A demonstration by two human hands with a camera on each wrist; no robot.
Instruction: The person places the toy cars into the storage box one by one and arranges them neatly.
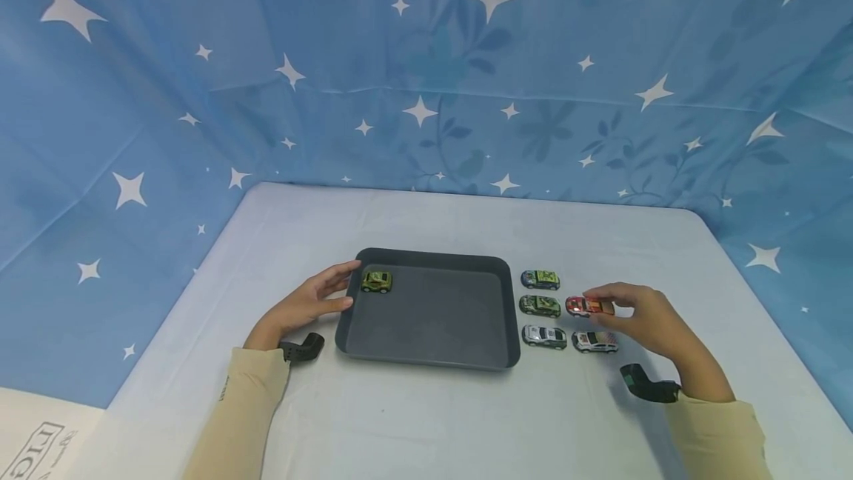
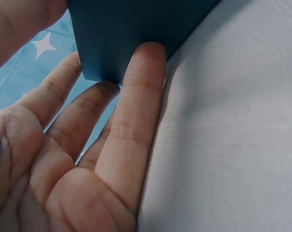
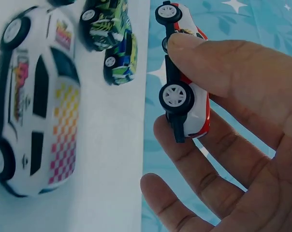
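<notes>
The right hand [image 1: 643, 313] has its grip clamped on a red car [image 1: 580, 307], pinching it between thumb and fingertips just right of the middle of the three cars that stand in a column beside the tray [image 1: 433, 321]. The car seems raised from the counter [image 1: 373, 424], though the angle makes any gap hard to judge. The left hand [image 1: 309, 301] lies at the tray's left side, fingers apart and mostly straight, touching the outer wall without enclosing anything. Inside the dark grey tray, near its far left corner, sits a yellow-green car [image 1: 377, 282]. In the column to the tray's right, a green-and-blue car [image 1: 540, 279] is farthest, a camouflage car [image 1: 540, 307] comes next, and a silver car [image 1: 544, 337] is nearest the person. A white car [image 1: 595, 342] with a checkered pattern stands right of the silver one, just nearer the person than the red car. Both wrists carry a black camera, one by the left sleeve [image 1: 243, 406], one by the right. Behind the counter hangs blue cloth [image 1: 360, 43] printed with white stars.
</notes>
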